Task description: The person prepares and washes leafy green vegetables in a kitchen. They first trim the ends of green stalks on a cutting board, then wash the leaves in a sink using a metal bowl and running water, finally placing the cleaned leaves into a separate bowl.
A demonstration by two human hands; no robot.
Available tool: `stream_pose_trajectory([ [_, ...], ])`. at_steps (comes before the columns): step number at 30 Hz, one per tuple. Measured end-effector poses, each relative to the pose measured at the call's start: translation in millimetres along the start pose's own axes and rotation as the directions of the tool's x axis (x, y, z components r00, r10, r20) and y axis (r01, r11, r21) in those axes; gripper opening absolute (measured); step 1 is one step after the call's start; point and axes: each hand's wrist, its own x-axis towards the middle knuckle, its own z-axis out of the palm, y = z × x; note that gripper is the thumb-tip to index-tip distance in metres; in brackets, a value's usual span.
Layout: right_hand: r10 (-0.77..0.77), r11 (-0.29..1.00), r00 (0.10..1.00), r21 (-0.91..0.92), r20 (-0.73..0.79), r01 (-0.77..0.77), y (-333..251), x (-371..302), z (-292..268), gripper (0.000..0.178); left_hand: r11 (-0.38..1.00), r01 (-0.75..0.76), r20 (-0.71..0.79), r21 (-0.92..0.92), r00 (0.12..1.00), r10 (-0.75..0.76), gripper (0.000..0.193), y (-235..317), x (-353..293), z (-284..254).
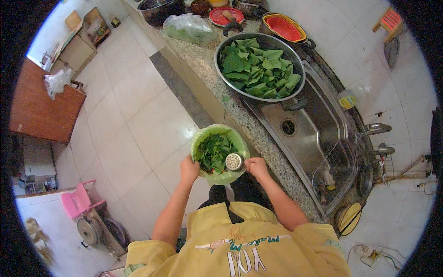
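The left hand (189, 170) is closing firmly around the left rim of a pale green bin (197, 138), which is hanging just in front of the wearer's body, over the floor (159, 122) and beside the bench's front edge. That grip is probably steadying the bin from one side. The right hand (257, 168) is meeting the opposite rim with its fingers drawn together; this grip seems to be pinching a metal strainer (234, 161), though whether it is also touching the rim, I cannot tell. The strainer's perforated round face is turning upward inside the bin's right rim, perhaps so that its mouth is facing down into the bin. Dark leaf scraps (213, 152) are lying within, to the strainer's left.

Beyond the bin, the steel sink (307, 141) is sitting between the bench's front and wall-side edges, its round drain (288, 127) showing dark. At the sink's far end, a wide pan (218, 70) is resting partly over it and reaching toward the bench's front edge, its broad bowl keeping many green leaves (260, 69) together. Farther along, a plastic bag (189, 28) is lying near the front edge, while a yellow basket (299, 32) is standing toward the wall side, a red one (282, 28) nesting inside, likely saving space.
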Motion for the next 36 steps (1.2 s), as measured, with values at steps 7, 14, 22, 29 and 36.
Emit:
stream_pose_trajectory([
  [7,0.058,0.993,0.997,0.097,0.048,-0.063,-10,-8,3,0.017,0.975,-0.078,-0.032,0.207,0.996,0.087,0.024,-23,-1,7],
  [14,-0.145,0.983,0.978,-0.136,-0.152,0.125,4,12,12,0.017,0.986,0.085,0.061,-0.142,0.995,-0.077,0.025,-28,0,10],
  [22,-0.290,0.947,0.929,-0.211,-0.229,0.244,-18,31,17,0.021,0.874,0.267,0.143,-0.405,0.963,-0.228,0.021,-20,16,3],
  [29,-0.170,0.973,0.969,-0.186,-0.178,0.137,-20,44,28,0.015,0.827,0.370,0.188,-0.423,0.929,-0.319,0.021,-18,17,-9],
  [36,-0.146,0.985,0.974,-0.121,-0.173,0.126,-45,34,27,0.017,0.849,0.332,0.162,-0.412,0.943,-0.290,0.022,-3,11,-19],
])
